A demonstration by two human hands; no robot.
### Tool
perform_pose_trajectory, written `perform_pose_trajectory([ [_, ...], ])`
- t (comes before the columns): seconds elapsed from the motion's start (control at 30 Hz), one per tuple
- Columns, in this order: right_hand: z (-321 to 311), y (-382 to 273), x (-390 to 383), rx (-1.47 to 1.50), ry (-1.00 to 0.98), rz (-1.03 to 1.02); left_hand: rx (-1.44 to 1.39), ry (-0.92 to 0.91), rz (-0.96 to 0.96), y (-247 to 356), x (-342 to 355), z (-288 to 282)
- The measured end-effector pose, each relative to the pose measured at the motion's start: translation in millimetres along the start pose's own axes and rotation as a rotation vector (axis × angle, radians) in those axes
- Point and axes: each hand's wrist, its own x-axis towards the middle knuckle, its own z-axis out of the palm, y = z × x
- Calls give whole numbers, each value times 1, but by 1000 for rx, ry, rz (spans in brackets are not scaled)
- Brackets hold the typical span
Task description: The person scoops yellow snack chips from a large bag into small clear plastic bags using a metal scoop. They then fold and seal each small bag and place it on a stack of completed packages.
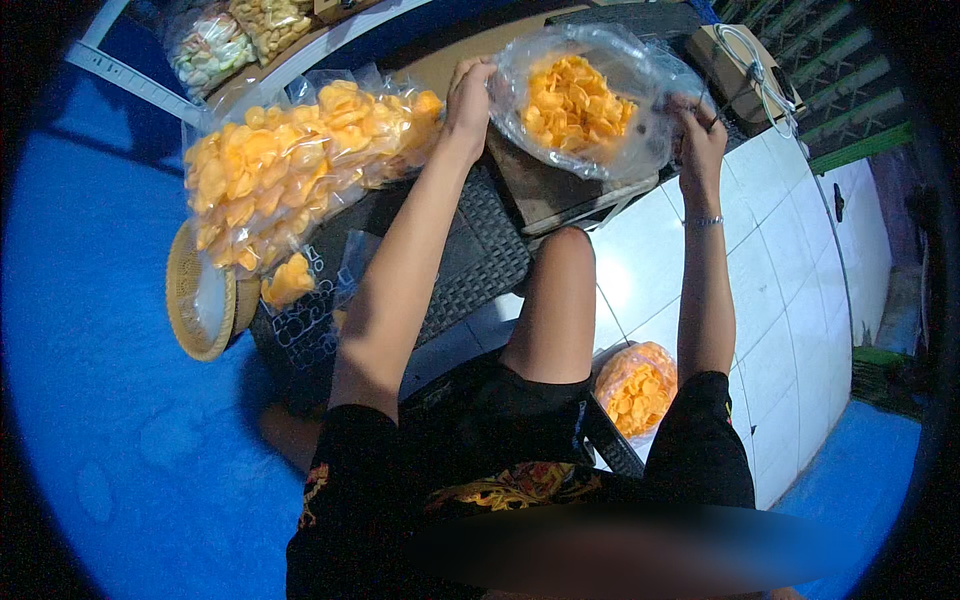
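Note:
A large clear plastic bag (643, 150) with orange chips (575, 105) at its bottom is spread wide between my two hands. My left hand (469, 95) grips the bag's left edge, fingers closed on the plastic. On the other side my right hand (697, 122) pinches the bag's right edge; a bracelet circles that wrist. To the left of my left hand lie several filled clear packets of orange chips (290, 160), heaped on a black woven surface (480, 255). One small packet (289, 281) lies apart at the heap's near end.
Another open bag of orange chips (637, 392) stands low beside my right forearm. A round woven basket (185, 295) leans at the left. Bags of other snacks (210, 50) sit on a shelf at the back left. A box with a coiled white cable (745, 60) is at the back right.

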Motion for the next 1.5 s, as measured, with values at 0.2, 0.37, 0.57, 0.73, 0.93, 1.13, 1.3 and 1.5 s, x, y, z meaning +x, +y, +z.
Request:
perform_pose_trajectory([
  [0.2,6,30,-25,-438,-167,86,621,-112,-189,-15,-15,-18],
  [0.37,25,24,12,-424,-232,208,209,-36,-260,-2,14,5],
  [0.57,14,-2,15,-137,46,-124,-28,-291,159,27,27,27],
  [0.73,-8,-5,-43,-596,-24,154,331,-376,27,20,-9,2],
  [0.93,0,-28,-35,-718,-137,-236,285,-296,-48,13,-7,-4],
  [1.13,55,-4,60,-1119,-469,-121,484,-248,21,10,18,-9],
  [1.3,65,-8,90,-953,-250,-140,818,-184,-174,29,32,-12],
  [1.5,53,-39,54,-446,53,-471,665,-164,559,46,33,14],
])
